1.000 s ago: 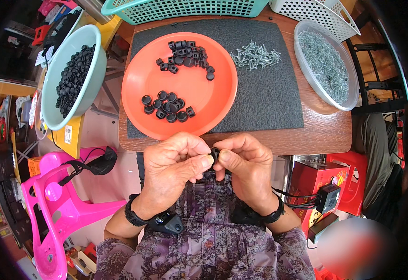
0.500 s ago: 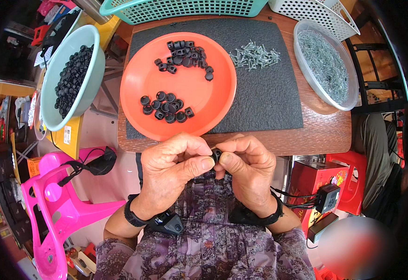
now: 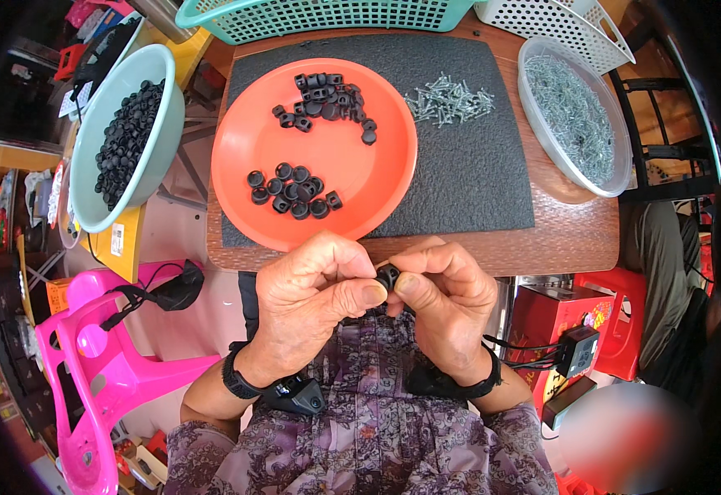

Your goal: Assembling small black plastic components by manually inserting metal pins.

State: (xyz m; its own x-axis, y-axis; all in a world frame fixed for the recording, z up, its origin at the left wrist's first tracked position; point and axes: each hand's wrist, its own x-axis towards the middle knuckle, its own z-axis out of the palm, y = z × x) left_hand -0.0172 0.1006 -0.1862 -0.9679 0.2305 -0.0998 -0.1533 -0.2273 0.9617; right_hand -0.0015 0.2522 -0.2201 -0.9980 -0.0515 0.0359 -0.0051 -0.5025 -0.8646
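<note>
Both my hands meet just off the near edge of the table, pinching one small black plastic fitting [image 3: 387,276] between thumbs and fingertips. My left hand [image 3: 311,289] grips its left side, and my right hand [image 3: 449,301] closes on the other side. Part of the fitting is covered by my fingers. Beyond my hands sits an orange round tray [image 3: 253,140] holding two groups of similar pieces. The nearer group is round black fittings [image 3: 298,190]; the farther is a heap of black fittings [image 3: 331,95]. A pile of silver screws [image 3: 451,101] lies to the right of the tray.
Under the tray is a dark foam mat [image 3: 476,181] on a brown wooden table [image 3: 575,227]. A clear tub of screws [image 3: 570,115] stands at right, a pale green basin of black pieces [image 3: 171,124] at left. Baskets line the back; a pink chair [image 3: 121,363] stands at lower left.
Both hands have shifted slightly to the right with the black fitting, and more of the fitting shows between the fingertips. The tray, screws and tubs stay in place.
</note>
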